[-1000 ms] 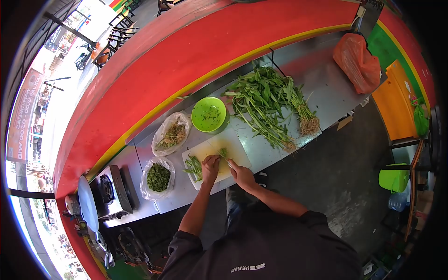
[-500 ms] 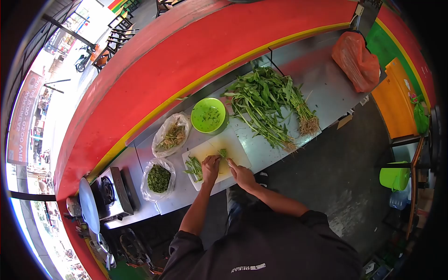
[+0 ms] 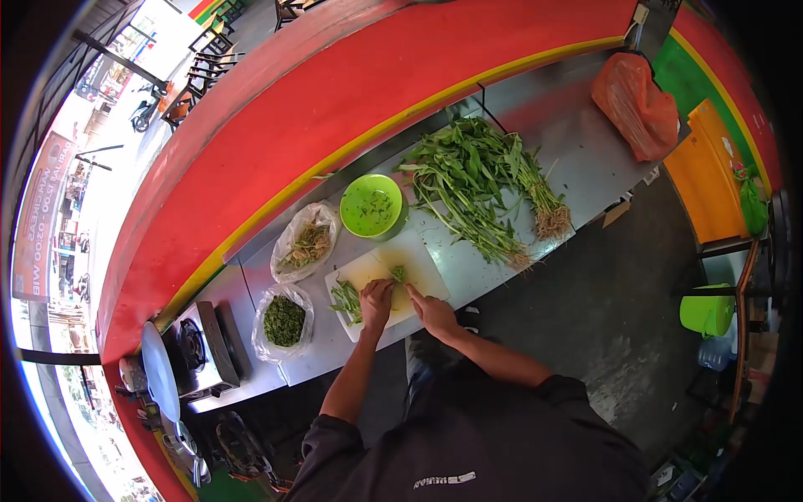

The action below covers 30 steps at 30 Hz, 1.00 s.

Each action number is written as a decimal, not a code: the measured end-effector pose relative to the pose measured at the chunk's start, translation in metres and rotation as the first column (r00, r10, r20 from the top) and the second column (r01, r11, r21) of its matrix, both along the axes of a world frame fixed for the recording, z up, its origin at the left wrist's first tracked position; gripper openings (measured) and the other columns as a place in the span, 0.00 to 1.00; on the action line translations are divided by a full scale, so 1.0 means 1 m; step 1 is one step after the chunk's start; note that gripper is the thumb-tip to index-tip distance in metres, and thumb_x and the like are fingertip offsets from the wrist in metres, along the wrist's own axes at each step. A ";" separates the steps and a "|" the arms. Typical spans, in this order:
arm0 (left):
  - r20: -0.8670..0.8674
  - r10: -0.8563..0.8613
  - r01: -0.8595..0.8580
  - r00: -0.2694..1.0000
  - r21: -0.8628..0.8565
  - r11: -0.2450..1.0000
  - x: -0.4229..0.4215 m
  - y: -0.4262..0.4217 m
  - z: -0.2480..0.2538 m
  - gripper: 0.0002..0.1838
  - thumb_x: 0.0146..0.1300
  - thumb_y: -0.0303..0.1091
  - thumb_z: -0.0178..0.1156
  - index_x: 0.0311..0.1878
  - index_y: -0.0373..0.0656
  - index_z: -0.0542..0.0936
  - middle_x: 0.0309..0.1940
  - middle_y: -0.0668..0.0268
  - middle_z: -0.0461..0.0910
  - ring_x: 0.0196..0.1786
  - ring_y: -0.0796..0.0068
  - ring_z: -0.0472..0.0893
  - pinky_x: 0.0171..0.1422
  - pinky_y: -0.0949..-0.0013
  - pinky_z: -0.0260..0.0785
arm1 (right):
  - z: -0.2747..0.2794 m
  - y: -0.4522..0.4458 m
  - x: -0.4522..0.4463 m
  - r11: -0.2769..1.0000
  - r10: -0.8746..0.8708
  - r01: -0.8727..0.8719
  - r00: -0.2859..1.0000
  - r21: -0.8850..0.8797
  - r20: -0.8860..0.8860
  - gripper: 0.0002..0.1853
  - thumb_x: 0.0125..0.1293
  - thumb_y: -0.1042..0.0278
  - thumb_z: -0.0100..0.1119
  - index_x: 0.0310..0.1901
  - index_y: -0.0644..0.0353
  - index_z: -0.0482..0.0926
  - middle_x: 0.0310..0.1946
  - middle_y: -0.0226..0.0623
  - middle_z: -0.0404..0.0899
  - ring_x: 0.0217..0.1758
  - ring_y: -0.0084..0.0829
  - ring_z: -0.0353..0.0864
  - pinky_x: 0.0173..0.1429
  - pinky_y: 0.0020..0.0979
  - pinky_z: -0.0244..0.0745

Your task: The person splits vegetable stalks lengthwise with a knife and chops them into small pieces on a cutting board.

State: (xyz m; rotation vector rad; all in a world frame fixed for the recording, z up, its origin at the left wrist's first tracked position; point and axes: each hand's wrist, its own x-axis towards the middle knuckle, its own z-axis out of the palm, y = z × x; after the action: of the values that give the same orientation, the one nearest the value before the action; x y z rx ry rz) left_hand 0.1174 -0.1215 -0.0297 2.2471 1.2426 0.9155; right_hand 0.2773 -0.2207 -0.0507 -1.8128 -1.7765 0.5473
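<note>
On a pale cutting board (image 3: 427,268), my left hand (image 3: 376,301) is closed over the stems of a bunch of leafy greens (image 3: 345,299), whose leaves stick out to its left. My right hand (image 3: 433,313) is wrapped round a knife; its thin blade is hard to make out beside the left fingers. A small heap of cut greens (image 3: 399,274) lies just beyond my fingertips. Behind the board stands a green bowl (image 3: 355,219) with bits of greens in it.
A large pile of rooted leafy greens (image 3: 477,176) covers the counter to the right. Left of the board are a plastic bag of root trimmings (image 3: 306,244) and a bag of chopped greens (image 3: 284,321). A gas stove (image 3: 201,347) and red plastic bag (image 3: 640,109) occupy the ends.
Both hands stay at nearly the same spot over the board, with only slight finger movement. The view has shifted a little.
</note>
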 end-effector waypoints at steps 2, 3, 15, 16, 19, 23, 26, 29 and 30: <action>-0.009 -0.003 0.003 1.000 -0.002 1.000 0.000 0.002 0.000 0.07 0.59 0.25 0.68 0.41 0.42 0.87 0.37 0.61 0.85 0.41 0.56 0.84 0.45 0.55 0.74 | 0.009 -0.003 0.002 1.000 -0.005 0.003 0.998 -0.024 -0.061 0.29 0.77 0.61 0.54 0.77 0.45 0.63 0.20 0.47 0.78 0.22 0.50 0.82 0.28 0.48 0.78; -0.016 -0.007 0.007 1.000 -0.006 1.000 0.000 0.002 0.001 0.07 0.59 0.25 0.68 0.41 0.42 0.87 0.37 0.61 0.85 0.41 0.56 0.84 0.46 0.55 0.74 | 0.009 -0.004 0.001 0.999 0.000 -0.001 0.999 -0.032 -0.048 0.29 0.77 0.61 0.54 0.77 0.45 0.63 0.20 0.48 0.79 0.22 0.50 0.82 0.28 0.49 0.78; -0.081 0.075 -0.075 0.994 -0.005 0.997 -0.001 -0.002 -0.009 0.08 0.61 0.28 0.68 0.43 0.46 0.88 0.37 0.66 0.85 0.44 0.60 0.83 0.49 0.57 0.69 | 0.011 -0.002 -0.004 0.996 -0.033 0.025 0.993 -0.080 -0.111 0.26 0.78 0.59 0.52 0.75 0.45 0.65 0.22 0.49 0.80 0.24 0.52 0.83 0.28 0.51 0.79; -0.083 0.075 -0.076 0.994 -0.005 0.997 -0.004 -0.001 -0.010 0.08 0.61 0.28 0.68 0.43 0.46 0.88 0.37 0.66 0.85 0.44 0.60 0.83 0.49 0.57 0.69 | 0.013 -0.004 -0.003 0.996 -0.036 0.024 0.990 -0.087 -0.139 0.26 0.77 0.62 0.53 0.74 0.48 0.65 0.22 0.50 0.81 0.24 0.53 0.83 0.29 0.51 0.79; -0.054 0.066 -0.069 0.996 -0.050 0.996 -0.002 -0.002 -0.007 0.08 0.62 0.29 0.68 0.44 0.48 0.88 0.38 0.67 0.85 0.45 0.61 0.83 0.49 0.57 0.69 | 0.011 -0.007 -0.002 0.998 -0.018 0.008 0.990 -0.068 -0.142 0.26 0.77 0.63 0.53 0.74 0.49 0.65 0.22 0.50 0.81 0.25 0.53 0.83 0.29 0.52 0.78; -0.114 0.071 -0.070 0.991 0.011 0.997 0.001 -0.005 0.005 0.08 0.61 0.29 0.67 0.43 0.48 0.88 0.39 0.67 0.85 0.45 0.61 0.83 0.50 0.57 0.69 | 0.000 -0.004 -0.006 0.998 -0.039 0.035 0.996 -0.054 -0.083 0.25 0.79 0.54 0.49 0.75 0.41 0.65 0.22 0.48 0.80 0.24 0.52 0.83 0.28 0.51 0.79; -0.117 0.075 -0.072 0.990 0.029 0.997 -0.002 -0.007 -0.003 0.07 0.61 0.29 0.68 0.43 0.47 0.87 0.39 0.67 0.85 0.45 0.61 0.83 0.50 0.58 0.69 | 0.006 -0.001 -0.007 0.997 -0.052 0.045 0.994 -0.069 -0.100 0.24 0.79 0.54 0.49 0.73 0.42 0.67 0.21 0.47 0.80 0.23 0.53 0.83 0.28 0.52 0.78; -0.142 0.083 -0.078 0.986 0.041 0.996 -0.002 -0.005 -0.002 0.07 0.61 0.30 0.67 0.43 0.47 0.87 0.39 0.68 0.86 0.45 0.62 0.83 0.50 0.58 0.69 | 0.018 0.000 -0.005 0.992 -0.050 0.033 0.989 -0.121 -0.142 0.24 0.77 0.61 0.53 0.72 0.48 0.67 0.22 0.50 0.80 0.24 0.54 0.83 0.28 0.53 0.77; -0.153 0.089 -0.084 0.984 0.043 0.996 -0.002 -0.006 -0.001 0.07 0.61 0.30 0.67 0.43 0.47 0.87 0.39 0.68 0.86 0.45 0.62 0.83 0.50 0.58 0.69 | 0.018 -0.001 -0.005 0.992 -0.050 0.033 0.988 -0.120 -0.145 0.24 0.77 0.61 0.53 0.72 0.48 0.67 0.22 0.50 0.80 0.24 0.54 0.83 0.28 0.53 0.77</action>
State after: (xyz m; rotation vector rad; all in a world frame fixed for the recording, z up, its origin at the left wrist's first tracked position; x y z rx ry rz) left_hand 0.1152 -0.1275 -0.0309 2.3474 1.4122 0.8128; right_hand 0.2722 -0.2221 -0.0332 -1.8318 -1.6347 0.7632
